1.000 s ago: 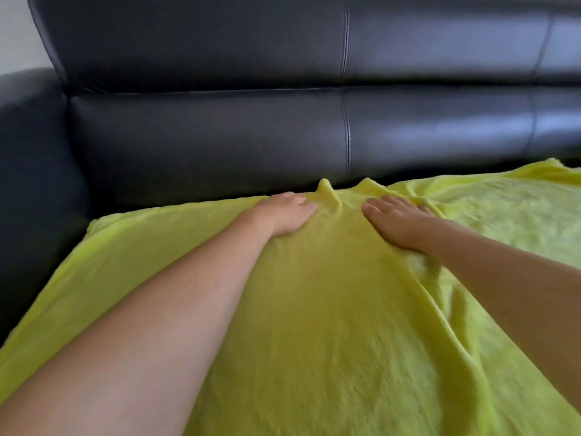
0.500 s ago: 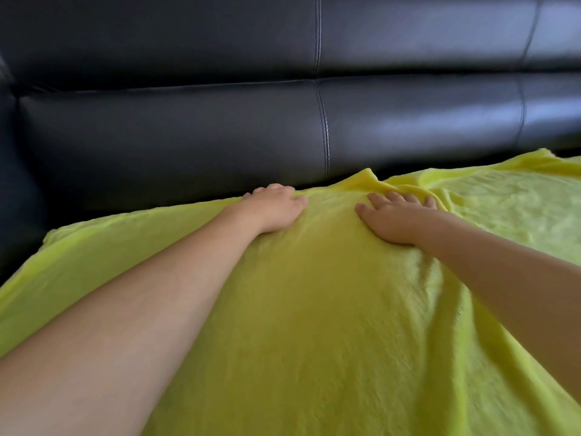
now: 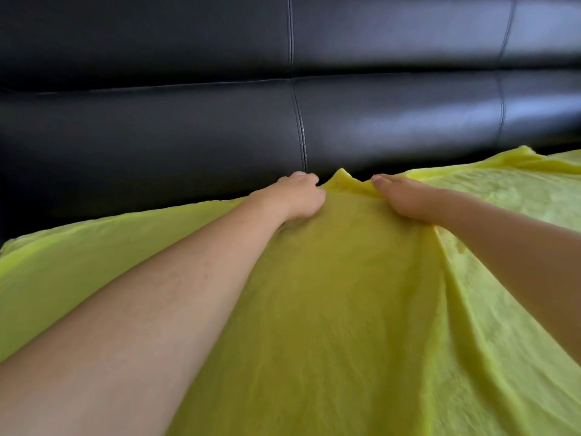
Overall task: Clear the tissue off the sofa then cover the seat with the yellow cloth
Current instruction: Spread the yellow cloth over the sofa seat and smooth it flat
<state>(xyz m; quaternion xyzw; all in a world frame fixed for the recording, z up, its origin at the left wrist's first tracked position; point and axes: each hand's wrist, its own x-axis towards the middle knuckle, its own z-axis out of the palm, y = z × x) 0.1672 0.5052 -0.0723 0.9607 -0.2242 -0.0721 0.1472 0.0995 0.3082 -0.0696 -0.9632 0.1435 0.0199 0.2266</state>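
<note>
Against the sofa backrest [image 3: 283, 127]: left hand [image 3: 295, 196] and right hand [image 3: 408, 199], fingers curled into the yellow cloth [image 3: 330, 309], far edge bunched between. Best tucked evenly along the backrest crease, ridge flattened. Spread over the seat; long axis parallel to backrest. No tissue visible.
</note>
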